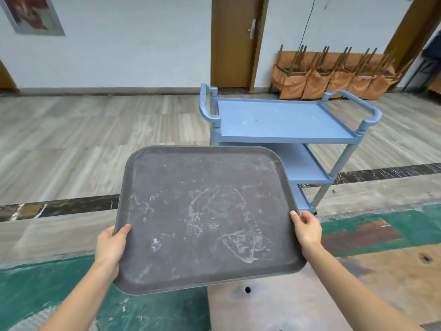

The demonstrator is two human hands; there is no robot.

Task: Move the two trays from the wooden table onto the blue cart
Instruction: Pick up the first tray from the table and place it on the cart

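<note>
The left hand (111,247) is clamping the near-left edge of the tray (205,216), thumb lying over the rim and fingers curling underneath; the right hand (307,229) is doing the same on the right edge, thumb on top, so both are closing firmly on one wide, flat load; gripping opposite sides is likely keeping it level and stopping it from swinging; the tray is riding in the air, dark grey, scuffed with pale streaks, bare of anything on it, tilting slightly away from the person; below it a worn tabletop (393,271) is showing on the right, with green-painted patches nearby; I am seeing no second tray here, so where it sits I cannot tell; just beyond the far edge of the tray the blue cart (281,120) is standing, top shelf bare, lower shelves partly hidden behind the tray; by my reckoning this is the carry, with the set-down on that top shelf to come; behind it, stacked chairs (334,72) are leaning by the wall beside a door (236,41).
</note>
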